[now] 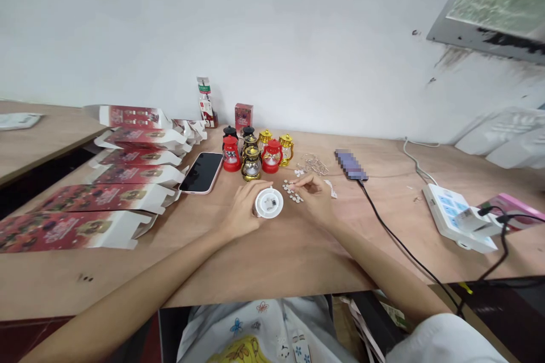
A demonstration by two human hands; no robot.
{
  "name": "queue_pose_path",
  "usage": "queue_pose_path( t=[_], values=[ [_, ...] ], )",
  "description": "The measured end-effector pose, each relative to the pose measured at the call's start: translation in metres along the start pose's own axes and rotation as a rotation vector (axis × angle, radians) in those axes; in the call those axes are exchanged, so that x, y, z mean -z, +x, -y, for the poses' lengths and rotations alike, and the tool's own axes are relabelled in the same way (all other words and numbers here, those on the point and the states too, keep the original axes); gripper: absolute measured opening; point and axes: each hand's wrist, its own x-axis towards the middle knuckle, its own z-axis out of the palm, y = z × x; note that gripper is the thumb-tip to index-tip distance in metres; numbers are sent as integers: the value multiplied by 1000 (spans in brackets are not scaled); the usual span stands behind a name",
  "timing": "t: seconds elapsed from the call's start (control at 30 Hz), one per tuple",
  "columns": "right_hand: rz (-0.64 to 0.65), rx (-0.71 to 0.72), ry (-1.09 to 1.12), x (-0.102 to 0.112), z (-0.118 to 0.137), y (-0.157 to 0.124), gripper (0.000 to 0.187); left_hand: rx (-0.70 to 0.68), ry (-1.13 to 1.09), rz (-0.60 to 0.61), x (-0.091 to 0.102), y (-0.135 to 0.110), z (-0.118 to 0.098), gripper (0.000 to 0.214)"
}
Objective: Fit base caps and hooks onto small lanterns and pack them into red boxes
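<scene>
White is the round piece (269, 203) in your left hand (243, 212); that grip is closed around its side, the recessed face turned toward you, over the middle of the bench (281, 272). Your right hand (317, 197) is just beside it, fingertips at a scatter of small silvery discs (294, 198); whether that grip pinches one, I cannot tell. Beyond your hands, toward the bench's back edge, red, black, bronze and gold lanterns (252, 165) stand upright in a cluster, with thin metal wires (314, 164) to their right. A black-screened phone (201, 173) lies left of them, and red printed cartons (91, 198) lie in a row along the bench's left edge. Near the right end sits a white power strip (447, 210).
</scene>
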Motion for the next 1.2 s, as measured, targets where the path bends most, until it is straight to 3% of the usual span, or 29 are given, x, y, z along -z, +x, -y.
queue_pose_path(
  t=[0.1,0.27,0.37,0.47,0.57,0.67,0.8,0.97,1.03,1.2],
  values=[
    [64,304,-156,-3,11,-10,8,26,53,10,1,0,-1,53],
    [200,852,-501,-8,15,-16,20,35,93,8,1,0,-2,50],
    [248,1038,-630,-8,7,-15,21,27,106,20,1,0,-1,49],
    [327,1096,-675,-6,-1,-15,22,22,119,38,0,0,0,50],
    [385,1031,-635,-3,-3,-16,29,34,115,40,0,0,1,51],
    [263,878,-603,3,-4,-13,30,65,106,35,2,1,1,53],
    [135,519,-728,21,-18,3,18,66,48,21,4,2,1,55],
    [266,85,-887,43,-48,22,14,50,-36,0,4,2,2,52],
    [334,37,-901,45,-54,23,15,49,-47,2,4,3,2,50],
    [398,88,-1008,43,-55,23,18,65,-63,-9,3,3,3,48]
  ],
)
